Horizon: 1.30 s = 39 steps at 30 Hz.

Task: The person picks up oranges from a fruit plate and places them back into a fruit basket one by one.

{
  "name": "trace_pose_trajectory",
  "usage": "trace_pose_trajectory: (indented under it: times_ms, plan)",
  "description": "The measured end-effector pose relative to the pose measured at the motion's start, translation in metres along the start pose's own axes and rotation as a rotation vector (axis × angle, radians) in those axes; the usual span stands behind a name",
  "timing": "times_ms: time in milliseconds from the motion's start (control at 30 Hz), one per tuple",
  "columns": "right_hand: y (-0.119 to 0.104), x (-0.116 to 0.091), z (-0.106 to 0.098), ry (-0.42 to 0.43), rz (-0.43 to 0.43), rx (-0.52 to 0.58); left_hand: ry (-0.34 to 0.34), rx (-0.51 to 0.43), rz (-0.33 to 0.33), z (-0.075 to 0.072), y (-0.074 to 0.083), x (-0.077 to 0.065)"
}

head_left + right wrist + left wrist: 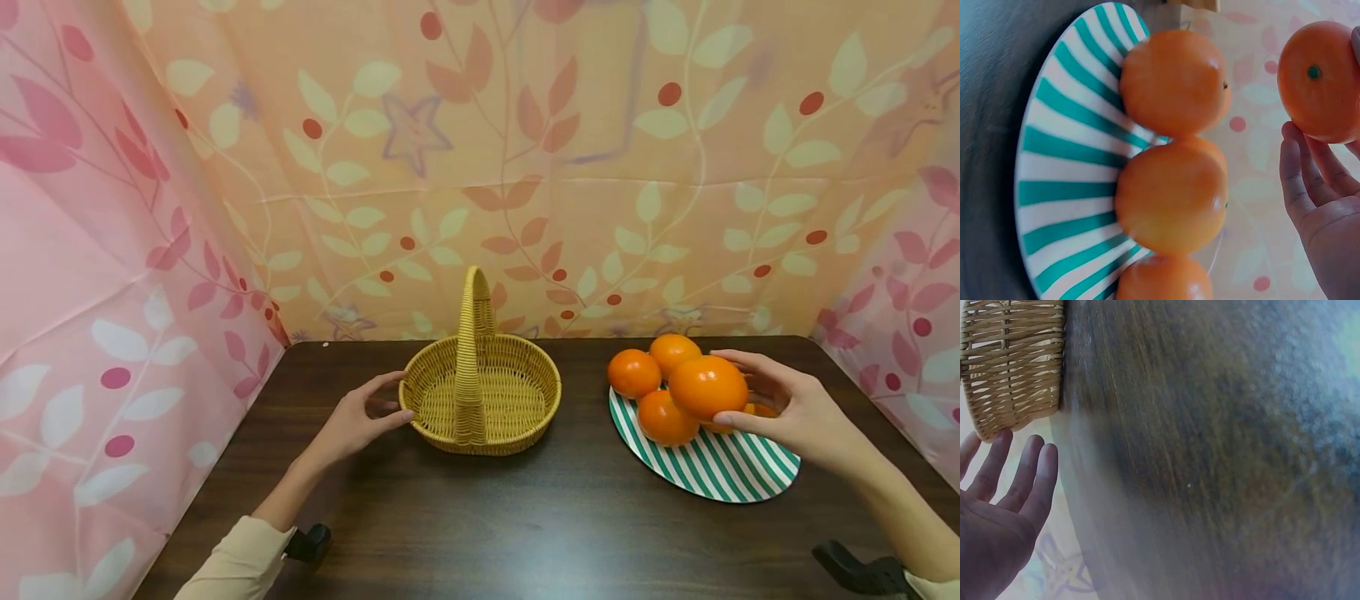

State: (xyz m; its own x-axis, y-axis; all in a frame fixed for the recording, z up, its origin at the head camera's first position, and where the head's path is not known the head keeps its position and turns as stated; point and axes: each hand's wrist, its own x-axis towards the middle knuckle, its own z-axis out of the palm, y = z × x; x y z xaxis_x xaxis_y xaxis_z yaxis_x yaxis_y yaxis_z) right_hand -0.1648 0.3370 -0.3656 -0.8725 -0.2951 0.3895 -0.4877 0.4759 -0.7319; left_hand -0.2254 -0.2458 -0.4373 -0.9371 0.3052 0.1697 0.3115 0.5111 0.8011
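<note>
My right hand (798,410) holds an orange (708,387) between thumb and fingers, above a green-and-white striped plate (731,475). In the right wrist view, the held orange (1321,81) shows a small green stem mark, and several other oranges (1171,197) sit on the plate. At the left end of a yellow wicker basket (517,396), my left hand (358,425) has thumb and fingers spread apart, their tips at the rim. The left wrist view shows the left fingers (1034,478) loosely extended by the woven side (1016,375). No fruit lies in the basket.
The basket's tall arched handle (468,358) rises across its middle. A dark wooden table (480,525) bears everything. Behind it hangs a floral curtain (525,167), with pink cloth (112,292) at the left side.
</note>
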Motion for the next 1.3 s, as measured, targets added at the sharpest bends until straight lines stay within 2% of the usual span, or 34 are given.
trace_pose_trajectory:
  times_ms: [233, 500, 633, 833, 1300]
  plan:
    - [-0.002, 0.016, 0.01, -0.012, 0.0, 0.009, 0.002, 0.011, -0.01, 0.0, 0.004, 0.002]
    - [-0.007, 0.032, 0.022, -0.036, -0.054, 0.055, -0.012, 0.001, -0.022, 0.0, 0.005, 0.001]
    - [-0.01, 0.04, 0.027, -0.041, -0.07, 0.07, -0.003, 0.006, -0.006, 0.0, 0.004, 0.002]
    - [-0.013, 0.051, 0.037, -0.044, -0.074, 0.079, 0.002, -0.001, 0.017, 0.0, 0.003, 0.001]
    - [-0.017, 0.074, 0.066, -0.125, -0.056, 0.204, -0.001, 0.007, -0.02, -0.001, 0.004, -0.002]
